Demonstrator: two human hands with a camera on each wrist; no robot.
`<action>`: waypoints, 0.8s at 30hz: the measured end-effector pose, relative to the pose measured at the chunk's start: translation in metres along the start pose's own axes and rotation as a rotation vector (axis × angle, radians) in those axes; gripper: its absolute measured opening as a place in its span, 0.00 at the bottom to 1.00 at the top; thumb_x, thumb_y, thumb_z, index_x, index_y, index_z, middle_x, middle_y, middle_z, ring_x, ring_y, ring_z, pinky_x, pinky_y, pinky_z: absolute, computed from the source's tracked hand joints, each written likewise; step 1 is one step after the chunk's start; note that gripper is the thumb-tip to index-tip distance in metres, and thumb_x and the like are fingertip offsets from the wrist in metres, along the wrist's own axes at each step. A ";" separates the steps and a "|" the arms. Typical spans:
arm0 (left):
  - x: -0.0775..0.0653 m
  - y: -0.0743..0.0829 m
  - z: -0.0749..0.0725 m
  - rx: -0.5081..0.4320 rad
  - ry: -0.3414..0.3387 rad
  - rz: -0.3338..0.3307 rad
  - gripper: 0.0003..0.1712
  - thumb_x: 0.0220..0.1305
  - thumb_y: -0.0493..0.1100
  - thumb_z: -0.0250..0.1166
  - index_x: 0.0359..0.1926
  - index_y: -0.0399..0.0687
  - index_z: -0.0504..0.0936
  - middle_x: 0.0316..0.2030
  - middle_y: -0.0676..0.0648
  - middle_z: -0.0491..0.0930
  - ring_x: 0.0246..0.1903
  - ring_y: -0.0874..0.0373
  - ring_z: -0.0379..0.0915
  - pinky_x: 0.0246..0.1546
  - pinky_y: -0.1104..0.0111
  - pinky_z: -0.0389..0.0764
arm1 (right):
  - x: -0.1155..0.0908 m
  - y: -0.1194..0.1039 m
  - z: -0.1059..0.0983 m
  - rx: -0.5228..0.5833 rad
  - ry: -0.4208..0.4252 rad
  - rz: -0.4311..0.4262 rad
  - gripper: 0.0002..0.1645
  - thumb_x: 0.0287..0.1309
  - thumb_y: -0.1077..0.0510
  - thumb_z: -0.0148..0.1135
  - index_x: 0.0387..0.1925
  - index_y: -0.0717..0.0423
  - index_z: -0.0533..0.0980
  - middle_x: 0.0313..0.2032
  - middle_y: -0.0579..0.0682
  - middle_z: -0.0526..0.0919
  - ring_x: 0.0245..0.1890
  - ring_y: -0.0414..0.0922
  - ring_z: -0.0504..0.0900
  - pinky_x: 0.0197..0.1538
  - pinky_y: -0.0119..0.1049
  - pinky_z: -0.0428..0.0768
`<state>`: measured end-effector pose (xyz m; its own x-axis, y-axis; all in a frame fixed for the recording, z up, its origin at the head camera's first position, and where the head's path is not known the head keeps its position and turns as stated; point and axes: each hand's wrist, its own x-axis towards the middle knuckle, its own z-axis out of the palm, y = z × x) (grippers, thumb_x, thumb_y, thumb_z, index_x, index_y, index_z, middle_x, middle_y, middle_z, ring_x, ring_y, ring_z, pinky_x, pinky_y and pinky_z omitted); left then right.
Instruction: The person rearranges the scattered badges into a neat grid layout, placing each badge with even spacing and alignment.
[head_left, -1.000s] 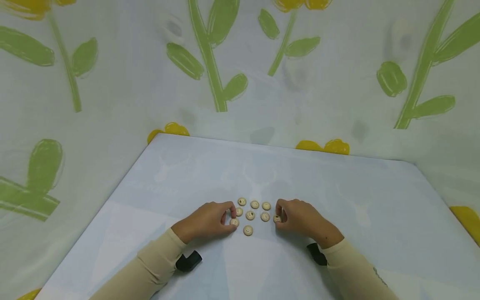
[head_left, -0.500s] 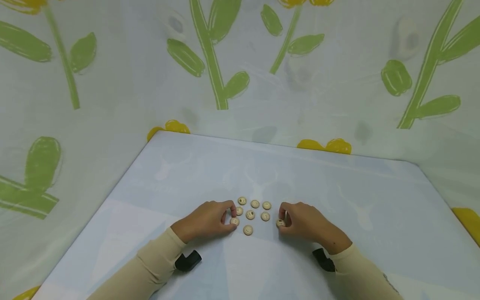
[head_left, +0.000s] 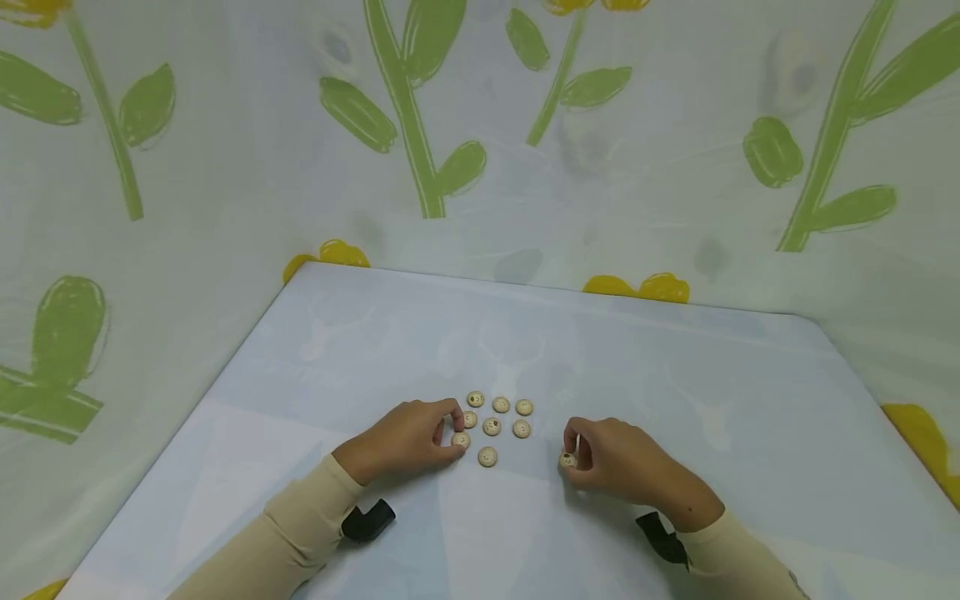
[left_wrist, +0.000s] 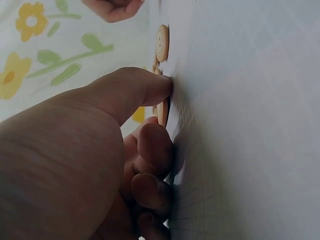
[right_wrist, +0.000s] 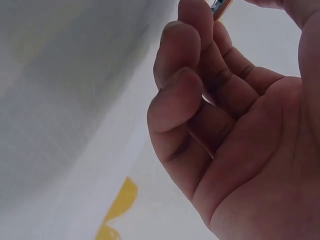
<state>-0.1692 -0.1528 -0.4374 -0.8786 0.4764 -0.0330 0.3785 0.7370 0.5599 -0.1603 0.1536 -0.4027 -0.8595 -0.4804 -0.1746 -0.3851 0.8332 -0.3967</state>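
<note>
On the table, my left hand (head_left: 408, 437) pinches a small round wooden disc (head_left: 461, 441) by its edge, between thumb and index finger. In the left wrist view, part of that disc (left_wrist: 162, 112) shows between the thumb and the other fingers. Farther right, my right hand (head_left: 618, 462) pinches another wooden disc (head_left: 567, 460) with dark face-like marks. Only a sliver of its edge (right_wrist: 223, 9) shows in the right wrist view. Several similar discs lie between the hands, among them a marked one (head_left: 491, 427) and a front one (head_left: 487, 457).
A pale blue-and-white cloth covers the table (head_left: 360, 333). Behind and to the left hangs a white curtain (head_left: 247, 150) printed with green stems and yellow flowers. Black wrist mounts (head_left: 368, 522) sit under both forearms.
My right hand has moved right and toward me with its disc, away from the group. My left hand stays at its disc. The head view has shifted slightly.
</note>
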 end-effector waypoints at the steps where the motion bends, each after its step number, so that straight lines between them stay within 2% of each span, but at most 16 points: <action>1: 0.000 0.000 0.000 0.001 0.000 0.000 0.12 0.60 0.49 0.71 0.38 0.57 0.76 0.16 0.60 0.70 0.17 0.69 0.63 0.24 0.72 0.67 | -0.002 0.000 0.000 0.005 0.002 -0.006 0.13 0.52 0.53 0.72 0.31 0.45 0.73 0.20 0.36 0.74 0.21 0.34 0.70 0.25 0.30 0.69; 12: -0.001 0.000 0.001 -0.009 -0.014 -0.035 0.12 0.60 0.49 0.71 0.39 0.57 0.76 0.17 0.58 0.70 0.18 0.67 0.63 0.24 0.71 0.67 | -0.012 -0.007 0.004 0.031 -0.006 -0.069 0.13 0.51 0.55 0.71 0.32 0.44 0.73 0.19 0.34 0.74 0.20 0.32 0.69 0.25 0.29 0.69; 24: 0.001 0.000 0.002 -0.005 -0.009 -0.029 0.12 0.60 0.49 0.71 0.39 0.57 0.76 0.17 0.59 0.70 0.17 0.67 0.63 0.23 0.71 0.66 | -0.016 -0.014 0.004 0.015 0.001 -0.128 0.14 0.48 0.56 0.71 0.33 0.43 0.73 0.19 0.32 0.73 0.21 0.31 0.69 0.26 0.29 0.69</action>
<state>-0.1697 -0.1509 -0.4392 -0.8863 0.4596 -0.0568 0.3519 0.7480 0.5627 -0.1400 0.1481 -0.3984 -0.8039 -0.5823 -0.1211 -0.4866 0.7609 -0.4292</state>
